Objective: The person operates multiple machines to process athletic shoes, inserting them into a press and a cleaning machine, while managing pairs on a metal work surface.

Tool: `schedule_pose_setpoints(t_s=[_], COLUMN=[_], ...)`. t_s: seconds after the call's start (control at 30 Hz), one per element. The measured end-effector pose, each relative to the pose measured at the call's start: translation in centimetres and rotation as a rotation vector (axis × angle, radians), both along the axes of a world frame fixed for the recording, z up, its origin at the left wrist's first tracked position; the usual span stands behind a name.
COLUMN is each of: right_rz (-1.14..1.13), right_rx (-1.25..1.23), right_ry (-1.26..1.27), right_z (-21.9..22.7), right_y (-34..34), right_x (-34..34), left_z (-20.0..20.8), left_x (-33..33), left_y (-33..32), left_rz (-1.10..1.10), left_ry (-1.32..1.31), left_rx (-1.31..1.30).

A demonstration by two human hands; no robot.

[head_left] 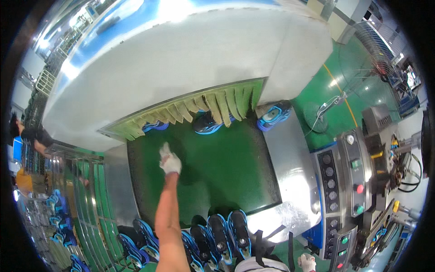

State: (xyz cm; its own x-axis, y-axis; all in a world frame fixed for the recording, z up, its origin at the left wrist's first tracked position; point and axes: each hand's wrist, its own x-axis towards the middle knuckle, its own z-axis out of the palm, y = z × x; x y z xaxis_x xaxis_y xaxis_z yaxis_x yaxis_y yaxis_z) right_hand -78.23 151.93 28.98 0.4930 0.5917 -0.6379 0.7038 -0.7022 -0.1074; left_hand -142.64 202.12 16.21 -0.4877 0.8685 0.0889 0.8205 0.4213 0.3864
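Note:
My left hand (170, 162), in a white glove, reaches out over the green conveyor belt (222, 167). Its fingers look stretched forward, slightly blurred, with nothing visible in them. Just beyond it, a black and blue shoe (155, 126) lies partly behind the strip curtain (195, 108). A second black shoe (207, 123) with a blue sole pokes out from under the strips farther right. My right hand (307, 262), also gloved, is low at the lower right edge, its fingers too small to make out. Several black and blue shoes (220, 235) stand in a row at the belt's near end.
Another blue and black shoe (274, 115) sits on the metal ledge (290, 158) right of the belt. Control panels (353, 177) with buttons stand at the right, a fan (371, 68) behind them. At the left are a metal rack (93, 195) and more shoes (61, 222).

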Motion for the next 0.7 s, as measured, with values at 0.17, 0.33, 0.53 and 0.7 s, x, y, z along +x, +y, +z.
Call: schedule_pose_setpoints(t_s=[0.17,0.33,0.53,0.7], right_rz=[-0.402,-0.297,-0.237,0.357], right_rx=[-0.192,-0.29,-0.185,0.043], right_ry=[0.102,0.023,0.034,0.033], right_z=[5.5,5.4,-0.7,-0.7], right_y=[7.8,7.3,3.6,12.1], right_x=[-2.8,-3.1,1.1,-1.6], left_z=[3.2,1.5,1.3,3.7], left_x=[-15.2,-19.4,-14.7,-8.3], left_y=[11.7,16.1,9.5,-1.2], left_rz=[0.23,0.129,-0.019,-0.244], left_ry=[0.383,0.247,0.35,0.17], left_rx=[0.073,-0.244,0.29,0.241])
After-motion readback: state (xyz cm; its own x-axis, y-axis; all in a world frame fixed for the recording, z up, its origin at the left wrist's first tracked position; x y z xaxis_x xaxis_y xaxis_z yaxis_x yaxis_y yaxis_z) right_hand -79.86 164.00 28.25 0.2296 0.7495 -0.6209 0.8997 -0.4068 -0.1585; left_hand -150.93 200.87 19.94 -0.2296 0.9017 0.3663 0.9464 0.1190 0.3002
